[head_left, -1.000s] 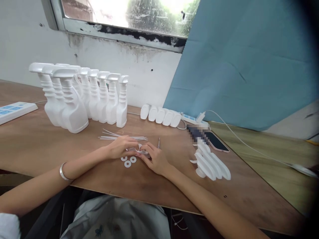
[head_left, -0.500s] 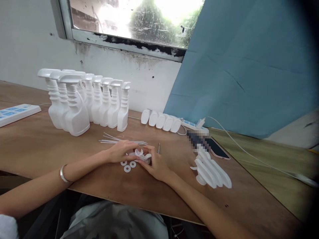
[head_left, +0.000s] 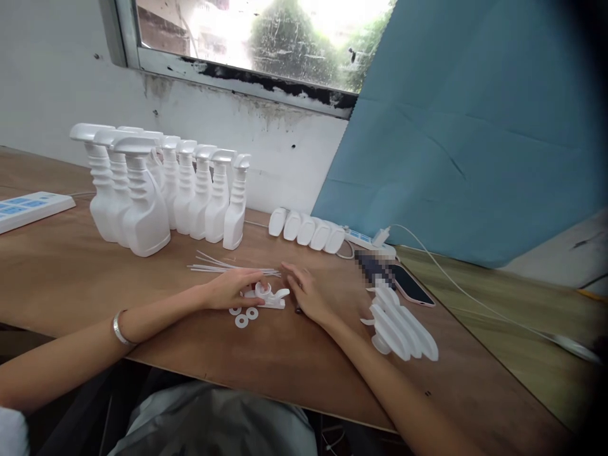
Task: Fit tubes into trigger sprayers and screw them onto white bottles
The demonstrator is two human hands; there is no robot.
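My left hand (head_left: 232, 289) rests on the wooden table (head_left: 71, 278) with its fingers curled on a white trigger sprayer head (head_left: 268, 296) that lies flat. My right hand (head_left: 305, 292) lies just right of the sprayer head, fingers stretched flat on the table over a small metal tool; it holds nothing. Three white washers (head_left: 243, 315) lie in front of the sprayer head. A bundle of thin white dip tubes (head_left: 228, 266) lies just behind my hands.
Several white spray bottles (head_left: 156, 190) stand in rows at the back left. A row of white caps (head_left: 306, 229), a power strip with cable (head_left: 368, 240), a phone (head_left: 408, 284) and a stack of sprayer heads (head_left: 401, 323) lie to the right. Another power strip (head_left: 28, 208) lies far left.
My right hand let go of the sprayer head and moved right, flattening on the table. The sprayer head now lies on the table under my left fingers.
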